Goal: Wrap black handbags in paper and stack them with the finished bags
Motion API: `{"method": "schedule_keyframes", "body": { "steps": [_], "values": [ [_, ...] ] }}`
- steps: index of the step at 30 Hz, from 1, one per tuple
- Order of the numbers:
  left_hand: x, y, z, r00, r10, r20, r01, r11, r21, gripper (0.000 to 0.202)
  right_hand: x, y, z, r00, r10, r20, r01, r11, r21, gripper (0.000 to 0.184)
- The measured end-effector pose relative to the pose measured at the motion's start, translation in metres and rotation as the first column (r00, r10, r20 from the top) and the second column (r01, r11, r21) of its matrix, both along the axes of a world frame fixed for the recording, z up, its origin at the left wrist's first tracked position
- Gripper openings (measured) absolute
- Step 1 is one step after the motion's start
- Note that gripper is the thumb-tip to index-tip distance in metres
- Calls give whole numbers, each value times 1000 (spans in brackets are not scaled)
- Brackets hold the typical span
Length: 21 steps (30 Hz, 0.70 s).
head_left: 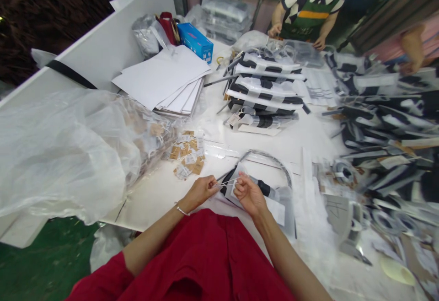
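My left hand (201,190) and my right hand (248,193) are both pinched closed on a thin white string (228,184) stretched between them, close to the table's near edge. Under the hands lies a black and white striped item in a clear bag (274,198). A small heap of brown paper tags (187,154) with strings lies just beyond my left hand. A thin bracelet circles my left wrist. Red clothing fills the bottom of the view.
A big clear plastic bag (65,150) covers the left side. A stack of white card sheets (164,79), a blue box (195,41) and piled bagged striped items (264,90) stand farther back. More bagged items (387,141) crowd the right. Another person (308,8) works at the far side.
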<state>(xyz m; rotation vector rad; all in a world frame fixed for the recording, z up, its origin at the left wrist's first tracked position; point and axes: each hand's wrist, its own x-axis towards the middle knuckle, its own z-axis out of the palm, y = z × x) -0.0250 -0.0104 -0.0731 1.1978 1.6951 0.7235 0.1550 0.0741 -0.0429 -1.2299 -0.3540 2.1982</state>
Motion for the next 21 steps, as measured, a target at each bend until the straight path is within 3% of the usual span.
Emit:
{"method": "schedule_keyframes", "body": {
  "steps": [3,6,8,9,11,14,18,21],
  "values": [
    [-9,5,1,997,49,-54,-47,998,40,21,15,9,2,964,227,140,-237,969,65,38],
    [-10,17,10,996,55,-69,-49,995,89,23,29,15,-2,757,484,440,-575,813,95,32],
    [-5,29,16,998,29,-50,-24,995,97,24,38,21,-5,640,545,542,-690,718,92,27],
    [-3,35,17,999,18,-38,-15,996,92,24,43,24,-5,635,539,554,-698,707,111,28],
    [2,48,16,1000,9,-15,-8,998,66,23,51,33,-5,704,455,545,-634,748,195,28],
    [5,66,8,994,-53,98,52,999,7,23,57,47,-2,843,236,482,-421,848,321,25],
    [8,88,-9,903,-225,366,262,964,-53,23,55,62,-3,982,20,189,-74,957,279,30],
    [15,105,-26,963,-75,258,79,997,-5,26,55,75,-15,986,-26,163,-2,986,167,30]
  ]
}}
